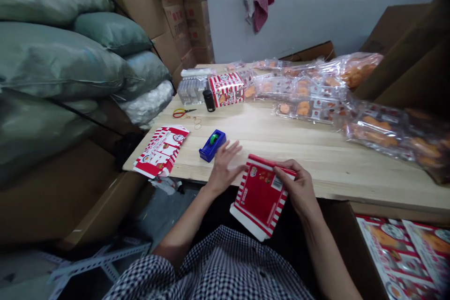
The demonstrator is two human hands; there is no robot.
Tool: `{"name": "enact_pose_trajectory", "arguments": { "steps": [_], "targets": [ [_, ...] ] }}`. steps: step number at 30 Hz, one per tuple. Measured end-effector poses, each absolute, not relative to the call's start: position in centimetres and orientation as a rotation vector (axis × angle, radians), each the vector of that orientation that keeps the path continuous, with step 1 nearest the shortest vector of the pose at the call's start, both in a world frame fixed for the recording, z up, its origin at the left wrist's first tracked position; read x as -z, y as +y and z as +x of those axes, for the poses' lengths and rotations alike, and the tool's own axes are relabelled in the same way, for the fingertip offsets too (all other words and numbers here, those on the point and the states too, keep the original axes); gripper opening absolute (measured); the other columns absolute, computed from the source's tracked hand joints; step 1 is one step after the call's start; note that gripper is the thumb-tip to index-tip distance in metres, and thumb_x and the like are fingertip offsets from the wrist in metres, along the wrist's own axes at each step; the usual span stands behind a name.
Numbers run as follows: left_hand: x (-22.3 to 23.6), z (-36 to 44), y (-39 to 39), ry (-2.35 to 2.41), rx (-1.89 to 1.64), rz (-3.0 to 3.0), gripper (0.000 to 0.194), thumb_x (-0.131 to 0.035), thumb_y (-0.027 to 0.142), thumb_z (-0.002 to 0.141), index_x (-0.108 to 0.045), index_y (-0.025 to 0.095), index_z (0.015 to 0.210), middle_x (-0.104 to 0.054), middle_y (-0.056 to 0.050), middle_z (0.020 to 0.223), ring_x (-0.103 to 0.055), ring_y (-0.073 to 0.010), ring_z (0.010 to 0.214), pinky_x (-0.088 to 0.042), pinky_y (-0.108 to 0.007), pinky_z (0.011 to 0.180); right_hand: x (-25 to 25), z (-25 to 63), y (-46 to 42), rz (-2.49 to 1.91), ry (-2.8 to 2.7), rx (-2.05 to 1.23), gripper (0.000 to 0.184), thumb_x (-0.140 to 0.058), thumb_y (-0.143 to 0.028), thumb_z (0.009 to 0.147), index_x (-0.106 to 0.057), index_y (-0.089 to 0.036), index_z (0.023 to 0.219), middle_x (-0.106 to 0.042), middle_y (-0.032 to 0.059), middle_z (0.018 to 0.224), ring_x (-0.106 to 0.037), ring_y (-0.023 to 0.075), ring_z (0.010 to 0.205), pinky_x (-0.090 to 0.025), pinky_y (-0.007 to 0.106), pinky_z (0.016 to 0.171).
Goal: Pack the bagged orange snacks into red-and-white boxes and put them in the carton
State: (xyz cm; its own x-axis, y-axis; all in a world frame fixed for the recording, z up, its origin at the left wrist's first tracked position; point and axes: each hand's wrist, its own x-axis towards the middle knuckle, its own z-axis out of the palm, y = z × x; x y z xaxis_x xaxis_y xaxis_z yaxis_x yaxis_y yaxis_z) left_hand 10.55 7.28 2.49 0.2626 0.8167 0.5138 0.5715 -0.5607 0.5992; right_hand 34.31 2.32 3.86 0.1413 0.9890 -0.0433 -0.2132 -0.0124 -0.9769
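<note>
Right hand (297, 185), fingers (283, 169) grasping a flat red-and-white striped cardboard carton (260, 197), left hand (223, 168) just beside it, fingers released and spread, blue tape dispenser (212, 145) nearby on the pale wooden tabletop (316, 168)

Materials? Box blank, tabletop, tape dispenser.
The box blank looks like thin printed paperboard: it has crisp folds and a pale cut edge, and the coating seems slightly glossy. The tabletop seems to be bare pale softwood, with visible grain and no obvious finish. The tape dispenser looks like glossy moulded blue plastic.
</note>
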Motion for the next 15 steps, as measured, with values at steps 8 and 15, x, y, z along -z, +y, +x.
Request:
{"name": "enact_pose_trajectory", "arguments": {
  "steps": [8, 15],
  "targets": [
    [2.5, 0.1, 12.7, 2.062, -1.158, 1.795, 0.017, -0.064, 0.028, 0.085, -0.066, 0.016, 0.097, -0.069, -0.014, 0.112, -0.057, -0.0295, 0.122, -0.038, -0.048, 0.11, 3.3, 37.5, 6.5, -1.274, -0.432, -0.983, 0.046, -0.089, -0.047, 0.056, -0.065, -0.019, 0.083, -0.07, -0.0017, 0.071, -0.066, 0.0142, 0.058, -0.058, 0.029, 0.059],
    [0.4, 4.1, 12.1, 1.938, -1.41, 1.855, 0.031, -0.058, 0.033, 0.091, -0.06, 0.016, 0.118, -0.056, -0.017, 0.136, -0.047, -0.0279, 0.134, -0.036, -0.046, 0.113, 7.8, 37.4, 8.1, -1.433, -0.546, -0.626, 0.049, -0.069, -0.056, 0.07, -0.062, -0.02, 0.101, -0.068, 0.0026, 0.092, -0.067, 0.0195, 0.079, -0.058, 0.037, 0.075]
  ]
}}
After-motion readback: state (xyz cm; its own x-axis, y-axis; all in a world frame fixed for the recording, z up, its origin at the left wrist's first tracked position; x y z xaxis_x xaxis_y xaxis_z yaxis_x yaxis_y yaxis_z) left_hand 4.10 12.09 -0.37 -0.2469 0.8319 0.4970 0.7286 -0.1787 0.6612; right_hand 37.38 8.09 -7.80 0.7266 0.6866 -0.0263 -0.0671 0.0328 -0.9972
